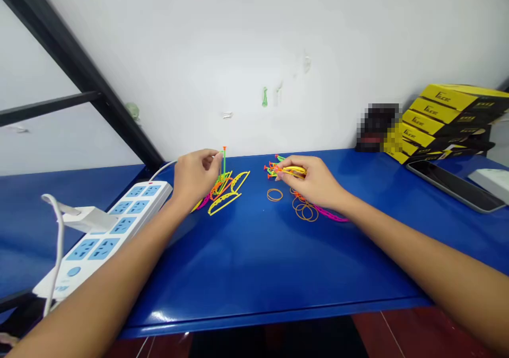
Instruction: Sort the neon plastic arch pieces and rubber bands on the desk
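My left hand (198, 175) is closed at the fingertips beside an upright green stick with an orange tip (224, 159), above a pile of small plastic bows. A yellow bow (225, 201) lies at that pile's front. On the right, the fingers of my right hand (310, 176) pinch a yellow plastic piece (295, 171). Next to those fingertips lie several green sticks with orange and red tips (271, 171). Brown rubber bands (305, 210) lie under and in front of the right hand, with one band (274, 194) apart. A magenta piece (332, 216) lies partly beneath the right wrist.
A white power strip (135, 215) with a plugged-in charger (89, 219) lies at the left of the blue table (254, 273). At the right are a phone (455, 184) and stacked yellow-black boxes (437, 114). A white wall (254, 40) stands behind the table.
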Demonstrator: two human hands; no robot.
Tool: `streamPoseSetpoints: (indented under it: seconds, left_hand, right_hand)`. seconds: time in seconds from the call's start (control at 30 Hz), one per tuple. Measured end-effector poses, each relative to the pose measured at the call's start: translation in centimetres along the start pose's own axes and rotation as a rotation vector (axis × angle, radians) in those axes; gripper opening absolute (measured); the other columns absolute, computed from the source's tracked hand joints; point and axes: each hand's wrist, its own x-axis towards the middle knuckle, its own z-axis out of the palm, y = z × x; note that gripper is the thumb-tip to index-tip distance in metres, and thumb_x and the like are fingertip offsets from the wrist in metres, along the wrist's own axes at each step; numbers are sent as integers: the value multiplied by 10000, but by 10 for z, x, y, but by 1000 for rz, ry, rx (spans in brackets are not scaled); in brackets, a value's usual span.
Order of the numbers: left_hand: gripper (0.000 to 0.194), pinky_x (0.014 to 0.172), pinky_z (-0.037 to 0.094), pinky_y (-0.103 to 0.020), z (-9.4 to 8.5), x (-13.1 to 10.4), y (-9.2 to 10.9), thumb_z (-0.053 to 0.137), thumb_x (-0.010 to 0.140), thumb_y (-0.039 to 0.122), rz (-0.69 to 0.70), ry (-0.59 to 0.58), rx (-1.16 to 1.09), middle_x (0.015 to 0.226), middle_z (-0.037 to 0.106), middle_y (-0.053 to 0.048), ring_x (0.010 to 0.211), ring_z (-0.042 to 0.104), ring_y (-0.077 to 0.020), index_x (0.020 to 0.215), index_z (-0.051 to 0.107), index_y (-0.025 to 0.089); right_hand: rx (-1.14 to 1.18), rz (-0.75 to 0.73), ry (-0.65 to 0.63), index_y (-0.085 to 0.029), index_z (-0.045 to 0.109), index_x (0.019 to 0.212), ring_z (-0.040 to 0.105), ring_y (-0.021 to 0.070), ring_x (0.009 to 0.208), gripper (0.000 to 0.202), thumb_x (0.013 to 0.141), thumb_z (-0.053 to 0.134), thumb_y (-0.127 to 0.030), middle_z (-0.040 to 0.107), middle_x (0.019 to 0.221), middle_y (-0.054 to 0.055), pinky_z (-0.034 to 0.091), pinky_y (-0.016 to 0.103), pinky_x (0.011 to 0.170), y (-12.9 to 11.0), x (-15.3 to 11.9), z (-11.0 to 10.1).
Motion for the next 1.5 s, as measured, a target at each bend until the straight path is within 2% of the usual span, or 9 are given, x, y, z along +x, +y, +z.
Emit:
streamPoseSetpoints:
  seconds: [0.13,0.27,0.37,0.47,0.6,0.8,1.03,1.3,1.5]
  left_hand:
    - [378,802,545,-407,3,7,-17,617,980,464,-72,-61,157,907,852,-122,902,795,-351,1026,886,203]
    - [368,976,563,-501,11,1,-13,640,970,415,64,-24,192,1125,840,-187,1069,763,-391,1101,869,159]
    - [340,999,580,-474,14,-14,9,637,1006,431,224,-33,-71,1106,840,-142,1048,756,-325,1069,860,183]
    - [317,897,610,-373,13,-36,40,678,1035,476,249,-201,-444,1108,846,-88,1003,768,-251,1111,861,229]
    - [221,831,606,-327,11,-58,65,761,998,416,287,-274,-606,1009,838,-67,942,753,-221,1030,865,224]
    - [215,824,604,-325,5,-59,68,805,963,382,258,-302,-635,1032,829,-71,904,736,-210,1095,873,228]
    - [77,929,594,-349,2,-58,68,840,943,283,386,-330,-699,1071,800,-61,992,730,-211,1003,887,275]
    - [175,819,603,-323,4,-60,70,789,976,368,248,-334,-708,936,809,-59,851,739,-199,919,784,203]
    - [342,738,631,-306,13,-49,57,830,932,503,-16,-172,-749,912,819,-79,819,782,-214,988,742,177]
  right_hand:
    - [12,35,-10,-185,785,1053,743,223,853,191,925,729,-316,827,978,80,568,362,776,0,0,1]
    - [108,167,-14,-190,713,936,662,186,780,249,879,797,-417,772,910,52,525,335,729,-9,2,-1]
    - [170,270,-41,-194,674,915,576,150,727,278,833,820,-416,674,839,-5,462,308,687,-20,1,1]
    - [251,333,-128,-202,650,974,505,126,682,262,807,802,-337,576,787,-54,398,281,638,-28,-3,7]
    - [312,296,-211,-226,578,1004,410,114,632,267,835,764,-316,458,711,-94,350,261,600,-26,-8,17]
    - [307,380,-226,-232,505,1316,440,114,606,517,840,704,-202,525,782,-86,370,266,576,-23,-15,23]
    - [333,508,-529,-265,468,1390,392,94,432,634,814,730,-232,496,705,-132,294,264,403,-30,-20,22]
    - [187,173,-444,-243,569,1007,548,145,681,231,879,758,-276,593,832,-44,459,299,620,-26,-16,18]
    - [-333,-183,-203,-190,734,1053,594,187,791,360,1085,603,-524,729,929,52,424,335,757,-4,0,-9]
